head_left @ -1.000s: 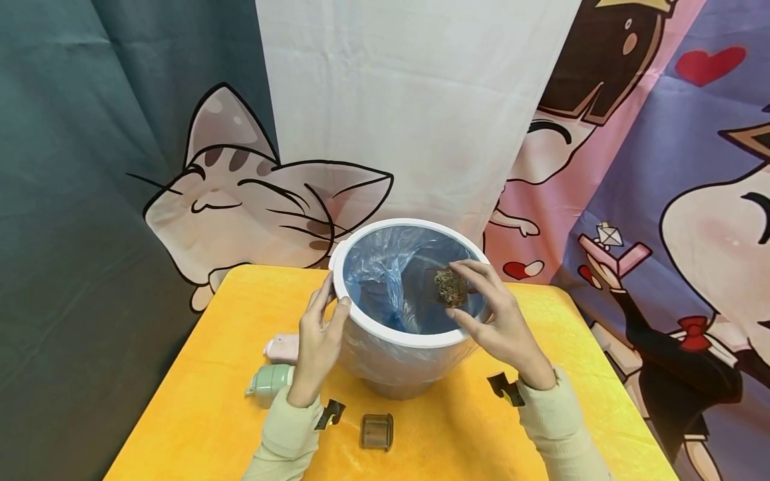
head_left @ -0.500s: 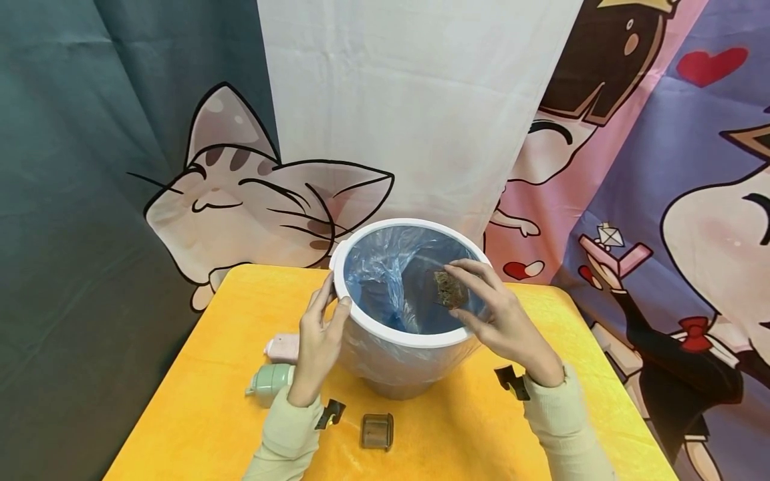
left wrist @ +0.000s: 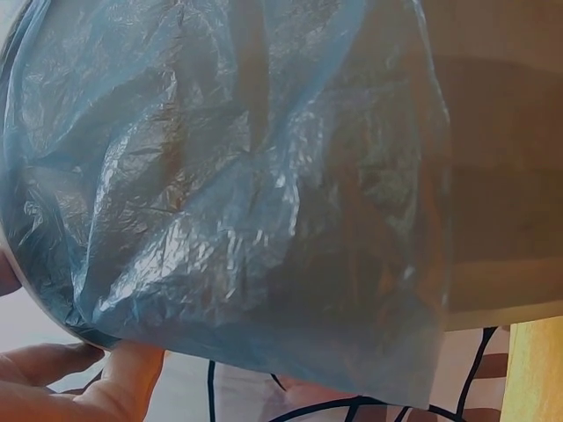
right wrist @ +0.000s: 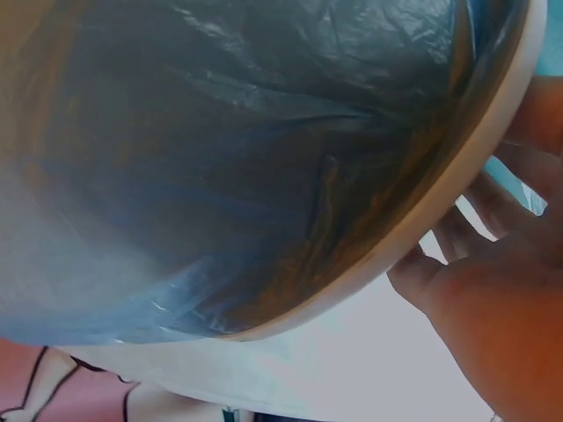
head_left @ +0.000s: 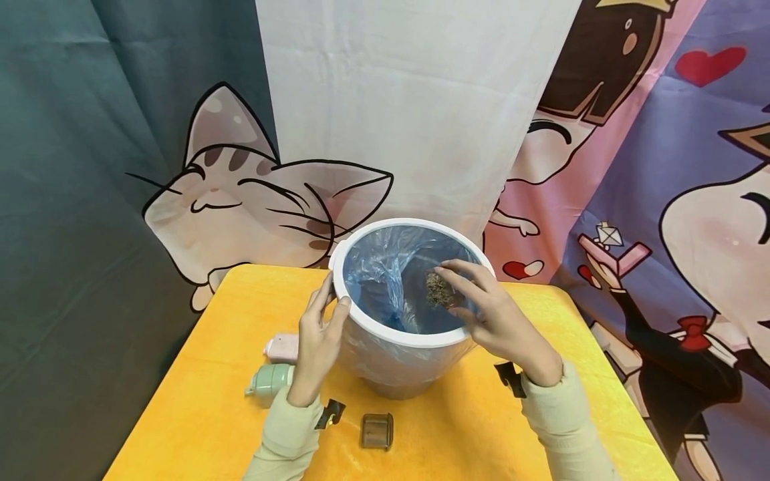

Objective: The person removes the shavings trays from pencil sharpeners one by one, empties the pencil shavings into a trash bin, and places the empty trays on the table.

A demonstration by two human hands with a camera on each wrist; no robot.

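Note:
A white-rimmed trash bin [head_left: 385, 357], lined with a blue plastic bag [head_left: 394, 280], stands upright. My left hand [head_left: 319, 344] holds the bin's rim at its left side, thumb and fingers on the edge. Over the bin's mouth, my right hand [head_left: 496, 314] holds a small clump of dry, brown-green matter [head_left: 439, 289] between thumb and fingers. Earlier this clump showed inside a see-through square box; its walls are hard to make out now. In the right wrist view the rim and bag hide what the right hand [right wrist: 501, 237] holds.
A small brownish see-through box or lid [head_left: 377, 431] lies on the yellow tablecloth [head_left: 457, 427] in front of the bin. Left of it are a green bottle [head_left: 269, 381] and a pale pink bottle [head_left: 281, 348]. A printed curtain [head_left: 415, 120] hangs behind.
My right hand has turned and shifted slightly, and the dry clump has moved a little to the left over the bin. The left hand and the bin stay put.

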